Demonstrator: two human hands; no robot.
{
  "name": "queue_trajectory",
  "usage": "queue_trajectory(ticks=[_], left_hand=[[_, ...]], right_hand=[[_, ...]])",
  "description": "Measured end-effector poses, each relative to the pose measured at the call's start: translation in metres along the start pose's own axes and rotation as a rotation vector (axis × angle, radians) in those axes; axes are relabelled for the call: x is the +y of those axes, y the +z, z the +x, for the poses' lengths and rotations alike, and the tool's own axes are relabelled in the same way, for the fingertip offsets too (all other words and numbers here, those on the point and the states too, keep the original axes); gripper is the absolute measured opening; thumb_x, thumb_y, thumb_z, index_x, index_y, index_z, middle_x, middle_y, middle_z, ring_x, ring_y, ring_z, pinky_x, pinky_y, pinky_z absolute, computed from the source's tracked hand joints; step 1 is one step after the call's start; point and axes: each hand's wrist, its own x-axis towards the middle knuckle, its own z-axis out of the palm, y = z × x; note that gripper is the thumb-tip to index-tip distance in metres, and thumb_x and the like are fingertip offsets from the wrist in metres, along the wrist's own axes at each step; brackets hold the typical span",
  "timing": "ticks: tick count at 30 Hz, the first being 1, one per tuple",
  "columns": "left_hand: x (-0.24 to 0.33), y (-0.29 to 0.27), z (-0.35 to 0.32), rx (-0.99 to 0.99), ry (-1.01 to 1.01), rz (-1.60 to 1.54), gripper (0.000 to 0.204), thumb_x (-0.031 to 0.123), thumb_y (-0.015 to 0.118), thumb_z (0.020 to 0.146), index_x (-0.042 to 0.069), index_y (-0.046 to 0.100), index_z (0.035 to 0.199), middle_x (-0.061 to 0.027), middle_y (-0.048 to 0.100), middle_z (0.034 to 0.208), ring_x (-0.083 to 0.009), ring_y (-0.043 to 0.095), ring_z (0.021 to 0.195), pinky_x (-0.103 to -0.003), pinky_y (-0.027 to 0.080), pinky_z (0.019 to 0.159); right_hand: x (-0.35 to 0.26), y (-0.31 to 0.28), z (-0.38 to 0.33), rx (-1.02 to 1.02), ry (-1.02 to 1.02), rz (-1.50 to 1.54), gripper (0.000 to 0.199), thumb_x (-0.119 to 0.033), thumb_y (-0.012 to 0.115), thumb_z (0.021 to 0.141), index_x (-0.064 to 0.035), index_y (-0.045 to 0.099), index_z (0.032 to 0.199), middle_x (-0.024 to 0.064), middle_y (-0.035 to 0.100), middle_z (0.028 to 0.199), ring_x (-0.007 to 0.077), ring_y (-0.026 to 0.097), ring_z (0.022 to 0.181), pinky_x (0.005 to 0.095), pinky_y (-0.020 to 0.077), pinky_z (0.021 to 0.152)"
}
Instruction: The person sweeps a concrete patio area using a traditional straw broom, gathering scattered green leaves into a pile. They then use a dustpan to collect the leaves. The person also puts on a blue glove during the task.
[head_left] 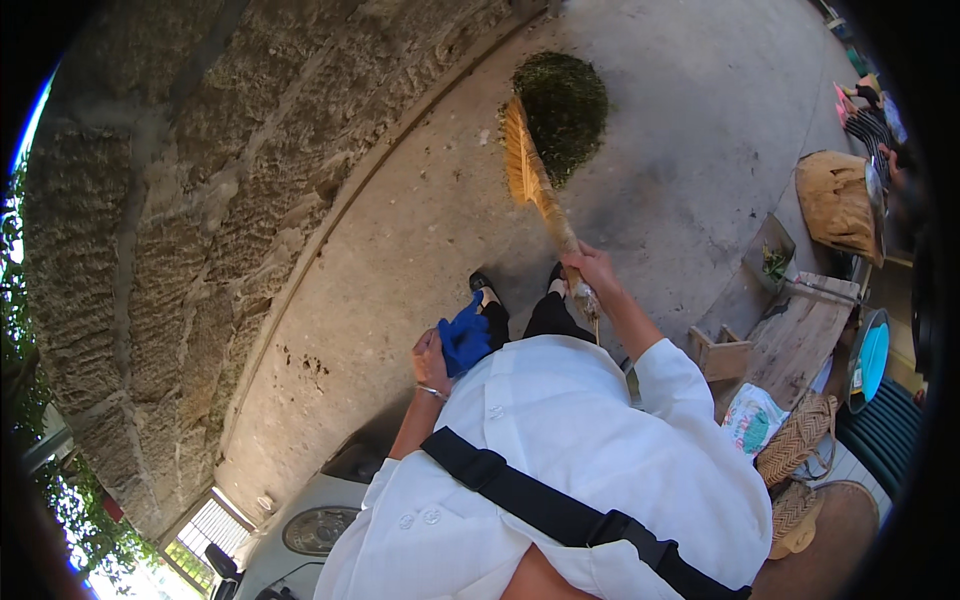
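Note:
My right hand (590,270) is wrapped round the handle of a straw broom (545,200), which slants up and away in front of me. Its fanned yellow bristles touch or hang just over the near left side of a round heap of dark green chopped leaves (565,110) on the concrete floor. At my left side, my left hand (430,358) is closed on a blue cloth or glove (464,335); which of these it is I cannot tell. A bracelet circles that wrist.
A rough stone wall (200,180) runs along the left. To the right stand a wooden bench (790,340), a dustpan (770,255) with green bits, a tree stump (838,205), a white bag (752,418) and woven baskets (797,440). A vehicle (310,535) is behind me on the left.

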Motion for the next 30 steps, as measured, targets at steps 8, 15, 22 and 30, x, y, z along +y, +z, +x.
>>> queue_trajectory(ticks=[8, 15, 22, 30], left_hand=[[0.0, 0.02, -0.012, 0.029, 0.012, 0.058, 0.021, 0.019, 0.051, 0.086, 0.002, 0.06, 0.08, 0.004, 0.051, 0.067, -0.0041, 0.043, 0.06, -0.019, 0.037, 0.054], [0.002, 0.027, -0.014, 0.028, 0.033, 0.026, 0.021, 0.02, 0.053, 0.084, 0.002, 0.06, 0.077, 0.0034, 0.051, 0.066, -0.0048, 0.043, 0.059, -0.02, 0.037, 0.053], [-0.008, 0.004, -0.004, 0.053, 0.088, 0.029, 0.021, 0.019, 0.052, 0.085, 0.001, 0.061, 0.078, 0.002, 0.054, 0.068, -0.0055, 0.045, 0.06, -0.021, 0.04, 0.054], [-0.006, -0.025, 0.001, 0.074, 0.071, -0.017, 0.021, 0.019, 0.05, 0.085, 0.002, 0.059, 0.076, 0.0032, 0.051, 0.066, -0.005, 0.042, 0.059, -0.02, 0.036, 0.052]], right_hand=[[-0.005, -0.019, -0.039, -0.035, -0.044, 0.093, 0.042, -0.007, 0.059, 0.076, -0.0049, 0.047, 0.117, 0.0088, 0.053, 0.064, 0.018, 0.053, 0.045, 0.0314, 0.0467, 0.038], [0.003, -0.025, -0.03, -0.178, 0.124, 0.249, 0.043, -0.009, 0.057, 0.079, -0.0118, 0.046, 0.12, 0.0094, 0.053, 0.066, 0.0183, 0.055, 0.048, 0.0315, 0.0488, 0.04], [0.018, 0.032, -0.023, -0.208, 0.134, -0.051, 0.036, -0.007, 0.058, 0.078, -0.0101, 0.053, 0.113, 0.0076, 0.052, 0.062, 0.0177, 0.054, 0.044, 0.0312, 0.0455, 0.038], [0.049, 0.104, 0.06, -0.398, 0.191, -0.096, 0.019, -0.009, 0.061, 0.072, -0.0007, 0.054, 0.088, 0.0094, 0.054, 0.062, 0.0214, 0.055, 0.046, 0.0354, 0.0456, 0.041]])
